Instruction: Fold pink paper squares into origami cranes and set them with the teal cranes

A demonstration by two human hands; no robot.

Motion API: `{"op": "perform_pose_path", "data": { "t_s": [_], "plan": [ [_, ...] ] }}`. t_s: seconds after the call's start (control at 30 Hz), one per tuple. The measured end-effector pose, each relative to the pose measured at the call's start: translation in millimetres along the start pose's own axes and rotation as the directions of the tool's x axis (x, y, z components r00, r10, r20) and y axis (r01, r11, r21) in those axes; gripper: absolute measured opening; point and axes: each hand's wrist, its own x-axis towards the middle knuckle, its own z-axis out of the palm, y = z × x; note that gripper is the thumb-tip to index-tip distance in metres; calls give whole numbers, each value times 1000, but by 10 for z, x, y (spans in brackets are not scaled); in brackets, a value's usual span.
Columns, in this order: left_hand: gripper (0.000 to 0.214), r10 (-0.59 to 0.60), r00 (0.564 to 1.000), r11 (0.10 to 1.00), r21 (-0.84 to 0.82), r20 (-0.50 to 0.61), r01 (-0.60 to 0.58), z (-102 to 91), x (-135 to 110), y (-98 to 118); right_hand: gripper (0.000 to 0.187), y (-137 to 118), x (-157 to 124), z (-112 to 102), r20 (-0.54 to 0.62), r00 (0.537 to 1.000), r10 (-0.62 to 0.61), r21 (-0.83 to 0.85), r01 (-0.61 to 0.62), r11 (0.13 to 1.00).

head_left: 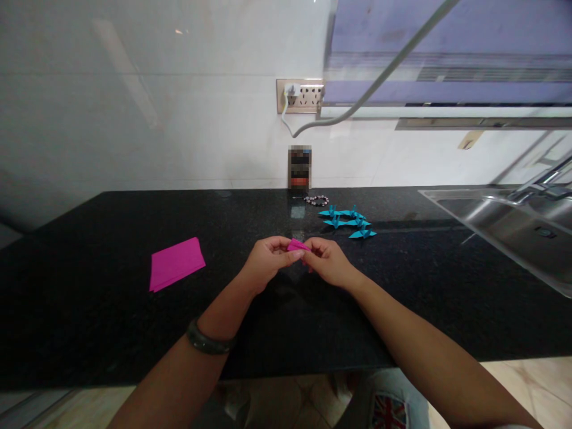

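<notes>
A small folded piece of pink paper (297,245) is pinched between both hands above the black countertop. My left hand (270,260) grips its left side, with the thumb lying along the front. On the other side my right hand (325,260) has fingers closed on the right part, which partly hides the folds. To the left lies a stack of pink paper sheets (176,263). Several blue paper cranes (363,233) stand together beyond my right hand.
A phone-like object (300,168), blurred out, leans against the tiled wall beside a beaded bracelet (318,201). The steel sink (500,238) is set into the countertop (111,333) at the right. A cable (357,107) runs from the wall socket (306,96).
</notes>
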Motion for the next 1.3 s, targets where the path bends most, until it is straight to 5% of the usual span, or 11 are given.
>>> {"op": "perform_pose_path", "data": {
  "t_s": [0.27, 0.77, 0.9, 1.1, 1.3],
  "plan": [
    [23, 165, 978, 943, 310, -126, -119, 9, 2, -14, 32, -39, -32, 4, 85, 996, -27, -29, 30, 999],
    [19, 134, 988, 990, -39, -80, -137, 87, -47, -44, 36, -165, -50, 16, 89, 987, -136, 48, 132, 990],
    [21, 132, 983, 991, -7, -131, -134, 64, -22, -51, 35, -116, -34, 2, 165, 982, -97, 135, 75, 988],
    [20, 208, 955, 968, 184, -210, -170, 91, -40, 22, 38, -101, 10, -14, 91, 994, -55, -39, 59, 998],
    [21, 231, 945, 959, 221, -233, -180, 70, -37, 16, 38, -74, 18, -15, 112, 994, 1, 81, -11, 997]
  ]
}}
